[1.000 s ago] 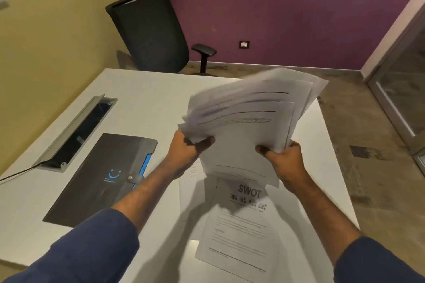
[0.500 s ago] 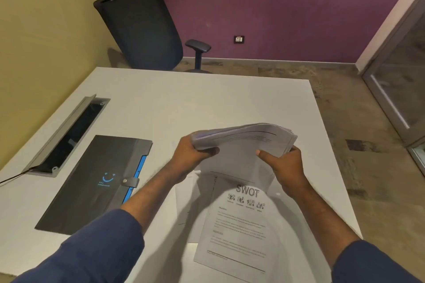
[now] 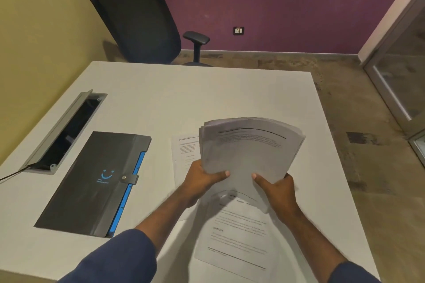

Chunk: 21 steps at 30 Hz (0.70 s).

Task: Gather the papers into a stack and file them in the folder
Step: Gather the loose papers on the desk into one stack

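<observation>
I hold the stack of papers by its near edge, left hand and right hand each closed on a corner, thumbs on top; gripping both corners lets me square the sheets, I judge. The stack hangs above the table, right of centre. Two loose sheets lie beneath, not yet gathered. The dark folder lies well to the left, flap fastened by its snap, so I cannot see inside.
</observation>
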{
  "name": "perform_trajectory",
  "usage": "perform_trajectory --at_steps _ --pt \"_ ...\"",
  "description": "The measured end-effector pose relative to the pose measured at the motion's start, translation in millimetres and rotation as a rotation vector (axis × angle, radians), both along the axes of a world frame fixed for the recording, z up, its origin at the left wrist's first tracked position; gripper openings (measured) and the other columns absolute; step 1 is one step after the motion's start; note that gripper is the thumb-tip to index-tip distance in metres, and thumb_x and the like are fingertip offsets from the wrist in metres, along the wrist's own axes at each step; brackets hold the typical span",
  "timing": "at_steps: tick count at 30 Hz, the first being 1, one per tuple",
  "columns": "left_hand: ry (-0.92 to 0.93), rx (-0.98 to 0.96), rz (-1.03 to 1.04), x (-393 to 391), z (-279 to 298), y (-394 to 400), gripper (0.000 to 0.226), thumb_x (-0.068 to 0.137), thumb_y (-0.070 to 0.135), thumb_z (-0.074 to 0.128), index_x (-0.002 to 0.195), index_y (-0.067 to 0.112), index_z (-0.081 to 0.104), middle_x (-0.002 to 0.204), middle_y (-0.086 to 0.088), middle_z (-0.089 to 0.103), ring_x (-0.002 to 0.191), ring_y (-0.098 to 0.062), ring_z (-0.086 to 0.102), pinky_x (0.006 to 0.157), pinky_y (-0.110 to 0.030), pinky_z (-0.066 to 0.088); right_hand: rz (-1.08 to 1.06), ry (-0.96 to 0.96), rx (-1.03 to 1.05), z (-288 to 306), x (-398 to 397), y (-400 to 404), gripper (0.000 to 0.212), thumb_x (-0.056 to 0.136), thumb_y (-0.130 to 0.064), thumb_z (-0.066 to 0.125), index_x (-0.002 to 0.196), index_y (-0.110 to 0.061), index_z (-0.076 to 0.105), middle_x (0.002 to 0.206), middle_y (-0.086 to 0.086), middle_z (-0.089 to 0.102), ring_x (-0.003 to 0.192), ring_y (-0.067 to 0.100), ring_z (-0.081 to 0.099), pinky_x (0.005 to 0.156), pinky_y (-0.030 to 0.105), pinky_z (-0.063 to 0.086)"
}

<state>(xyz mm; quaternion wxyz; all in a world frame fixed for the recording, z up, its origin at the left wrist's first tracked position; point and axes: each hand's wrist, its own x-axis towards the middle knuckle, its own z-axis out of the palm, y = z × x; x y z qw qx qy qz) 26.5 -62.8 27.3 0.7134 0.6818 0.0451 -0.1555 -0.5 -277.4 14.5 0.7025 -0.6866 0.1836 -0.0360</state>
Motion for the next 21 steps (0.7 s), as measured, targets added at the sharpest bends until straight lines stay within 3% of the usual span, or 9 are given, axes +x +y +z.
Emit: perform_trajectory --at_steps 3,6,10,12,15,18,21 --pt "0.033 0.089 0.022 -14 -24 -4 0.033 0.074 0.010 0.082 0.104 0.020 0.073 0.102 0.000 0.078 0.100 -0.022 0.073 0.080 -0.024 0.058 -0.017 0.040 -0.006 -10 -8 2 0.027 0.080 -0.003 0.076 0.083 -0.027 0.065 0.086 -0.012 0.069 0.070 -0.011 0.068 0.058 0.005 0.049" --pt "-0.005 0.325 0.101 -15 -33 -7 0.037 0.067 0.009 0.069 0.102 0.021 0.069 0.098 0.003 0.075 0.094 -0.022 0.072 0.074 -0.025 0.059 -0.023 0.029 -0.058 -8 -3 -7 0.017 0.084 -0.008 0.073 0.086 -0.023 0.067 0.084 -0.006 0.071 0.073 -0.003 0.070 0.065 0.009 0.053" --pt "0.085 0.717 0.150 -24 -50 -2 0.073 0.067 0.007 0.070 0.136 0.011 0.048 0.126 -0.009 0.055 0.115 -0.028 0.056 0.096 -0.037 0.049 -0.050 0.033 -0.057 0 6 -28 0.012 0.085 -0.009 0.072 0.090 -0.020 0.068 0.085 -0.003 0.072 0.078 0.014 0.070 0.077 0.029 0.054" --pt "0.165 0.965 0.049 -38 -57 -3 0.083 0.066 0.029 0.077 0.138 0.012 0.039 0.127 -0.009 0.048 0.119 -0.029 0.049 0.094 -0.040 0.047 -0.063 0.039 -0.075 4 11 -42 0.013 0.085 -0.009 0.071 0.092 -0.020 0.068 0.084 -0.004 0.071 0.077 0.013 0.069 0.077 0.030 0.053" --pt "0.182 1.189 -0.071 -54 -59 -15 0.110 0.055 0.068 0.078 0.138 0.015 0.028 0.123 -0.003 0.042 0.113 -0.025 0.045 0.076 -0.038 0.045 -0.104 0.082 -0.087 7 17 -61 0.014 0.083 -0.010 0.073 0.089 -0.021 0.066 0.082 -0.007 0.070 0.074 0.011 0.067 0.073 0.027 0.051" --pt "0.211 1.221 -0.107 -57 -60 -27 0.133 0.057 0.063 0.083 0.152 0.009 0.006 0.136 -0.007 0.033 0.118 -0.028 0.045 0.082 -0.042 0.051 -0.115 0.114 -0.086 8 17 -73 0.017 0.083 -0.011 0.073 0.096 -0.020 0.066 0.083 -0.010 0.069 0.075 0.009 0.067 0.064 0.022 0.049" --pt "0.306 1.131 -0.048 -51 -56 -30 0.116 0.061 0.046 0.089 0.145 0.006 0.019 0.131 -0.010 0.040 0.116 -0.031 0.053 0.088 -0.046 0.052 -0.118 0.122 -0.079 8 14 -77 0.024 0.084 -0.011 0.073 0.104 -0.020 0.063 0.086 -0.009 0.069 0.078 0.011 0.066 0.065 0.022 0.048"
